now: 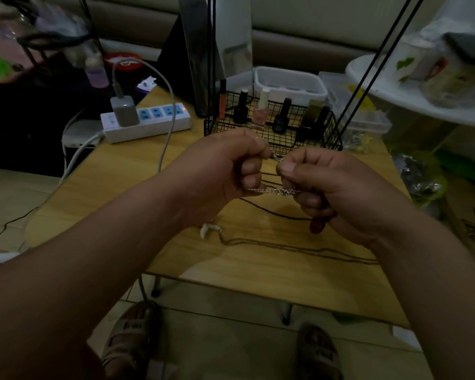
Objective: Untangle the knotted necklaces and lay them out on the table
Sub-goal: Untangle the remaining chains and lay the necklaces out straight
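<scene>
A thin silver chain necklace (275, 191) is stretched between my two hands above the wooden table (258, 270). My left hand (225, 171) pinches one part of it with curled fingers. My right hand (321, 182) pinches the other part, thumb against fingertips. A second strand of the chain runs between the fingertips higher up. Dark cords pass behind the hands. On the table below lies a long necklace (299, 248) stretched out to the right, with a white tooth-shaped pendant (209, 230) at its left end.
A black wire basket (321, 138) with nail polish bottles stands behind my hands. A white power strip (148, 122) with a charger and cables lies at the back left. Plastic boxes (291, 83) and a white shelf sit at the back right. My sandalled feet show below the table's front edge.
</scene>
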Action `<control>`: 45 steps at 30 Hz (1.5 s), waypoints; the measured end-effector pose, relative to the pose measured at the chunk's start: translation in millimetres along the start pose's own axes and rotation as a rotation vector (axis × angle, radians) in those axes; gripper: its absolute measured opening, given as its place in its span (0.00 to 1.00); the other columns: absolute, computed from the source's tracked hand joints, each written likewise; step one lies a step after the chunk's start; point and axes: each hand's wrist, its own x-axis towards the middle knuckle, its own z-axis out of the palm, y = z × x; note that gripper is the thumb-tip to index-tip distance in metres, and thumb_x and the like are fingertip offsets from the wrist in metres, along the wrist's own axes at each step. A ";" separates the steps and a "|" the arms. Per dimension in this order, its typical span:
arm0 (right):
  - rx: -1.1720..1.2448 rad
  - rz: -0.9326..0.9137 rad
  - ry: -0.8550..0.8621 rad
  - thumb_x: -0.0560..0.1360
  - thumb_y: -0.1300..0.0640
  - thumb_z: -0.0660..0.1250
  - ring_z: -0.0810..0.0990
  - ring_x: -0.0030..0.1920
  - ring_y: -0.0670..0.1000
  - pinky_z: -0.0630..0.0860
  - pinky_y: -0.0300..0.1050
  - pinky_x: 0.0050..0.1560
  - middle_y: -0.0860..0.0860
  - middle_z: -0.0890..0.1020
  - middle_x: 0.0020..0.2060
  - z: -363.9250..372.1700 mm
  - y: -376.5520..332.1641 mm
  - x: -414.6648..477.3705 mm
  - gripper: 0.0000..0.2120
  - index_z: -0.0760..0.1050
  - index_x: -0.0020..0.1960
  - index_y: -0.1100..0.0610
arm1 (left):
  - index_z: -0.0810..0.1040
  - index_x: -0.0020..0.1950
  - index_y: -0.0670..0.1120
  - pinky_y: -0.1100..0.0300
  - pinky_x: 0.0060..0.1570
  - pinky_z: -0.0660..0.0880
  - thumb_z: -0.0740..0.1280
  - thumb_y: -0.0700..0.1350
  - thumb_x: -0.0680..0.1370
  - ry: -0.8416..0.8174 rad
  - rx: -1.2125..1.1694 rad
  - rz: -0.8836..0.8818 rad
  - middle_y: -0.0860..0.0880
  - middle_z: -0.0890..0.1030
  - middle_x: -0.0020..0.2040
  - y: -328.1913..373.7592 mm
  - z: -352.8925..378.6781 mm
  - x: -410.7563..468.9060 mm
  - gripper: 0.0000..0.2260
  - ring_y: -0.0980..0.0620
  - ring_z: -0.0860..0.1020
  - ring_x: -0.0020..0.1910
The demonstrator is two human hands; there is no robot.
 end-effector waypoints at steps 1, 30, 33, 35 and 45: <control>-0.004 -0.004 0.011 0.81 0.62 0.66 0.63 0.25 0.44 0.56 0.35 0.23 0.48 0.77 0.32 -0.5 -1.2 -0.6 0.04 0.76 0.47 0.59 | 0.77 0.48 0.44 0.57 0.39 0.72 0.61 0.42 0.85 0.017 0.050 0.005 0.50 0.69 0.32 0.1 -0.8 1.0 0.08 0.53 0.69 0.31; 0.089 -0.006 0.197 0.81 0.45 0.66 0.59 0.24 0.46 0.55 0.38 0.23 0.49 0.64 0.26 -20.3 1.6 1.1 0.17 0.74 0.40 0.55 | 0.64 0.34 0.50 0.52 0.45 0.75 0.62 0.49 0.84 -0.021 -0.023 0.108 0.51 0.61 0.29 -1.1 -7.1 3.0 0.19 0.50 0.67 0.31; 0.110 -0.015 0.204 0.79 0.44 0.67 0.59 0.24 0.47 0.54 0.39 0.24 0.49 0.64 0.26 -23.5 1.3 1.0 0.17 0.74 0.39 0.56 | 0.64 0.34 0.51 0.55 0.39 0.73 0.63 0.49 0.84 -0.041 -0.017 0.129 0.51 0.59 0.29 -0.3 -7.2 2.0 0.19 0.52 0.63 0.29; 0.108 -0.018 0.190 0.77 0.44 0.68 0.59 0.26 0.48 0.53 0.41 0.26 0.50 0.67 0.27 -27.1 1.6 0.0 0.16 0.75 0.40 0.56 | 0.65 0.34 0.50 0.57 0.36 0.71 0.62 0.49 0.84 -0.034 -0.045 0.111 0.50 0.59 0.29 0.9 -9.0 1.8 0.18 0.52 0.61 0.28; -0.070 0.111 -0.050 0.76 0.59 0.69 0.73 0.30 0.48 0.66 0.37 0.25 0.56 0.85 0.41 -35.1 0.6 -7.6 0.08 0.84 0.52 0.59 | 0.80 0.62 0.44 0.57 0.39 0.78 0.58 0.44 0.86 -0.090 -0.146 0.122 0.48 0.77 0.36 7.1 -8.9 -1.7 0.12 0.52 0.74 0.31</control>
